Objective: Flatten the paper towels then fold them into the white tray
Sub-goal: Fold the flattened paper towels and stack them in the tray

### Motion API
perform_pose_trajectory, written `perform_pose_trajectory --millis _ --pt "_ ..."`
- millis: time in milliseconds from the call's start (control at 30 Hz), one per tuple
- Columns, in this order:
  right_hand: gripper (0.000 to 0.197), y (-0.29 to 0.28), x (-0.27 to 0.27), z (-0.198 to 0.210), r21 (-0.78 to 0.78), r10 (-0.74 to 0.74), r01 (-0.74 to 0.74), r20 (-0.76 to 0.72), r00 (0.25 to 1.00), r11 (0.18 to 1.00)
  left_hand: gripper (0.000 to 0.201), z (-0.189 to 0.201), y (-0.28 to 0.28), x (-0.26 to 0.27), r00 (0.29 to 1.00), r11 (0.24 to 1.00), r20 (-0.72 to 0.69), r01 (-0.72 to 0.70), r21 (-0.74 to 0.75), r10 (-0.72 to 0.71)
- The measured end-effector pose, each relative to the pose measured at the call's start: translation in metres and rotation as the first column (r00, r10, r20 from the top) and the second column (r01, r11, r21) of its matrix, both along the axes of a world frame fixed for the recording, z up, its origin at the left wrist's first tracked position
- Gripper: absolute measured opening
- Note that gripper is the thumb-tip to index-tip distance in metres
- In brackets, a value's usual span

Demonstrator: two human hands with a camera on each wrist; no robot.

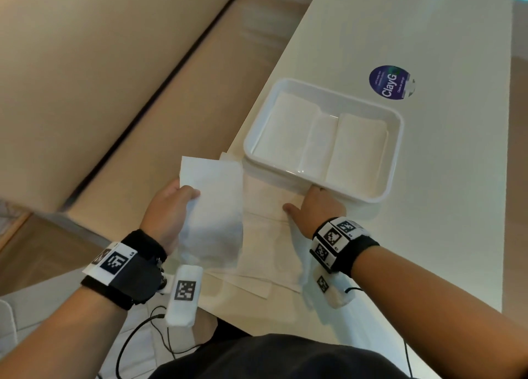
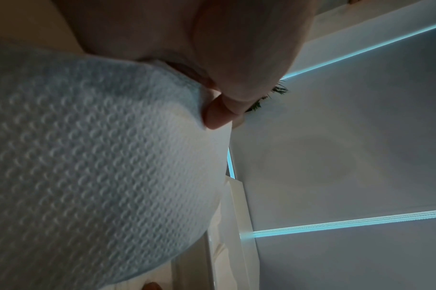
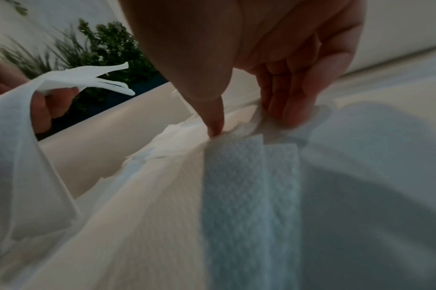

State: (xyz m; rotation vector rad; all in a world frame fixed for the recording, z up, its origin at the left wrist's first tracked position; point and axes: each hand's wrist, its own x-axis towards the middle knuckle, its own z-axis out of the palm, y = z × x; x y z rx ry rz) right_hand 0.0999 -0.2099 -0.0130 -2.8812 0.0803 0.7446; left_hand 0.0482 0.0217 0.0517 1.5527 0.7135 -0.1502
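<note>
My left hand (image 1: 190,193) holds a folded white paper towel (image 1: 213,204) up above the table's near left edge, thumb on top; in the left wrist view the thumb (image 2: 217,115) pinches the embossed sheet (image 2: 87,157). My right hand (image 1: 308,204) rests on a stack of flat paper towels (image 1: 265,236) just before the white tray (image 1: 397,138). Its thumb and fingertips (image 3: 284,113) press the top sheet (image 3: 236,186), which puckers between them. Folded towels (image 1: 285,127) lie in the tray, one at each side and one in the middle.
A round purple sticker (image 1: 391,82) sits on the white table beyond the tray. A beige bench (image 1: 114,93) runs along the table's left edge. Black cables (image 1: 160,330) hang from my wrists. A green plant (image 3: 107,49) shows behind.
</note>
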Motion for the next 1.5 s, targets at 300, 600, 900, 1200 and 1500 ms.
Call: perform_pose_trajectory --millis 300,600,900,1200,1500 --pt "0.019 -0.003 0.000 -0.012 0.362 -0.200 0.200 -0.037 0.979 0.911 0.024 -0.001 0.003 0.002 0.999 0.999 0.025 0.023 -0.028 -0.022" --pt "0.035 -0.037 -0.016 0.038 0.714 -0.202 0.135 0.009 0.979 0.687 0.024 0.010 0.001 0.020 0.995 0.996 0.086 0.054 -0.071 -0.048" --pt "0.020 -0.082 0.036 0.094 0.589 -0.028 -0.114 0.225 0.974 0.800 0.019 0.032 -0.017 0.068 0.977 0.992 0.182 0.121 -0.044 -0.111" --pt "0.009 -0.093 0.061 0.152 0.726 0.159 -0.197 0.122 0.980 0.659 0.023 0.047 -0.026 0.105 0.972 0.977 0.207 0.144 -0.157 -0.110" --pt "0.020 -0.056 0.094 0.175 0.700 0.162 -0.296 0.253 0.954 0.650 0.038 0.036 -0.084 0.088 0.900 0.811 0.207 0.435 -0.392 -0.383"
